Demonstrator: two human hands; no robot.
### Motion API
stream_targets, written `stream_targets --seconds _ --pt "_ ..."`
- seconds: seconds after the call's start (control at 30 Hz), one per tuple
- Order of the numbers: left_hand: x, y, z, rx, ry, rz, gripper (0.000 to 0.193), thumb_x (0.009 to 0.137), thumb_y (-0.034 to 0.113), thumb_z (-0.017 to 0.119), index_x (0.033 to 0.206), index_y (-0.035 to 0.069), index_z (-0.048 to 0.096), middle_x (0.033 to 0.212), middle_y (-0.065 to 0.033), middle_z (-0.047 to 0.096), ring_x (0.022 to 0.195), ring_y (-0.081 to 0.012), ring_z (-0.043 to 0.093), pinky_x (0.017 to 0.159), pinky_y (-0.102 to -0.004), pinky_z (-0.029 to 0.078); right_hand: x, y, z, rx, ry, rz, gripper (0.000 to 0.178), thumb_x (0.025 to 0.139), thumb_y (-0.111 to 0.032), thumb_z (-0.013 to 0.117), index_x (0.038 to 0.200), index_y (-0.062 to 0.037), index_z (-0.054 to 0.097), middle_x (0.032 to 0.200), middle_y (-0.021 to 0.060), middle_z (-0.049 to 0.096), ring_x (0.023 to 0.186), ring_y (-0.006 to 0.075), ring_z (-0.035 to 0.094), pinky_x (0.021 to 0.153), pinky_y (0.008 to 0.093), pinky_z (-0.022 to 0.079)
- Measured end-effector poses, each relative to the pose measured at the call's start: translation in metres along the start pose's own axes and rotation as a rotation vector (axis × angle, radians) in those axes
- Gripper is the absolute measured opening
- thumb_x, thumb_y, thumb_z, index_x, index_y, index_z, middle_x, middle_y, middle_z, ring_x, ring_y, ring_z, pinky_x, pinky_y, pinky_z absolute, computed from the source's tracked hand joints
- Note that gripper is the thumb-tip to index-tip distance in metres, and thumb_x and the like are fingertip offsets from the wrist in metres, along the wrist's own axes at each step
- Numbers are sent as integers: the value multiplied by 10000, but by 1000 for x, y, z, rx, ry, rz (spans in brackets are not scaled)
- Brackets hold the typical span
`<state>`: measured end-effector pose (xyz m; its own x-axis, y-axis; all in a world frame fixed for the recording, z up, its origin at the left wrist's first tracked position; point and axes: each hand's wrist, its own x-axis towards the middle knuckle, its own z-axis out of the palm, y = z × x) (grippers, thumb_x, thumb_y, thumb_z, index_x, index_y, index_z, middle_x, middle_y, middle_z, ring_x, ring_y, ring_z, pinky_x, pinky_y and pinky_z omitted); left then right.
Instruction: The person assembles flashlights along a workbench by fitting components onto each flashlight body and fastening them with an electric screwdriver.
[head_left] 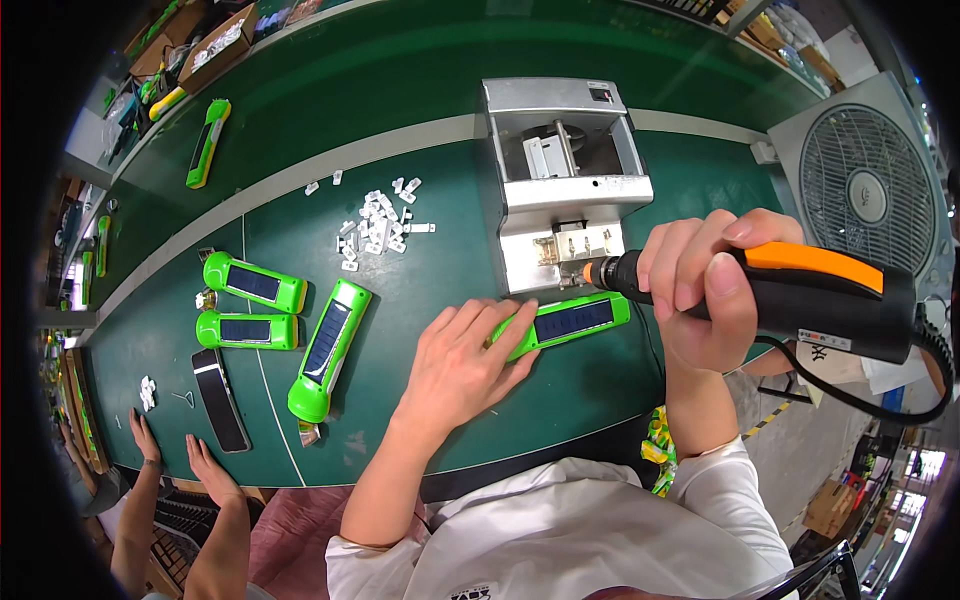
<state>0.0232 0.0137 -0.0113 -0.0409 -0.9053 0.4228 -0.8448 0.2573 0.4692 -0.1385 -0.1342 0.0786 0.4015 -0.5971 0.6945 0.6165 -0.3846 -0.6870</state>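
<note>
My left hand [467, 358] lies flat on a green flashlight [578, 320] with a dark panel on its side, pressing it to the green workbench [420, 120]. My right hand [705, 290] grips a black and orange electric screwdriver [800, 290]. Its tip points left at the grey metal fixture [563, 180], just above the flashlight's far end.
Three more green flashlights [327, 350] [255, 282] [247, 330] and a black panel [220, 398] lie to the left. A pile of small white parts [378, 225] sits mid-table. Another person's hands [180, 455] rest at the bench's left edge. A fan [865, 185] stands right.
</note>
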Motion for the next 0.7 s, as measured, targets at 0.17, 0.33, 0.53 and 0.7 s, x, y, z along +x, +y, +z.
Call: stream_targets --seconds 0.17,0.33,0.53,0.7 --pt "1 0 1 -20 -10 0 505 753 168 830 1222 59 678 1059 -61 671 947 -239 652 774 -371 530 0 2 6 -332 5 52 232 928 -33 518 1146 -43 441 661 18 449 459 121 443 505 315 448" --pt "3 -1 2 -91 14 -12 460 730 142 850 1141 47 665 1056 -67 702 940 -262 674 780 -381 543 48 10 21 -188 11 441 210 887 -15 643 1073 23 552 604 39 492 421 104 422 453 287 395" --pt "0 -6 6 -159 62 -59 448 706 102 878 948 46 506 1028 -102 719 902 -298 696 743 -388 554 32 8 14 137 6 430 270 899 -21 571 1154 25 497 574 31 422 385 117 397 414 292 363" --pt "0 -7 6 -183 31 -61 480 701 101 887 887 54 446 1011 -119 709 880 -308 691 713 -391 548 17 -1 25 -16 -74 330 317 896 -7 560 1193 15 451 608 44 440 380 106 385 395 277 362"
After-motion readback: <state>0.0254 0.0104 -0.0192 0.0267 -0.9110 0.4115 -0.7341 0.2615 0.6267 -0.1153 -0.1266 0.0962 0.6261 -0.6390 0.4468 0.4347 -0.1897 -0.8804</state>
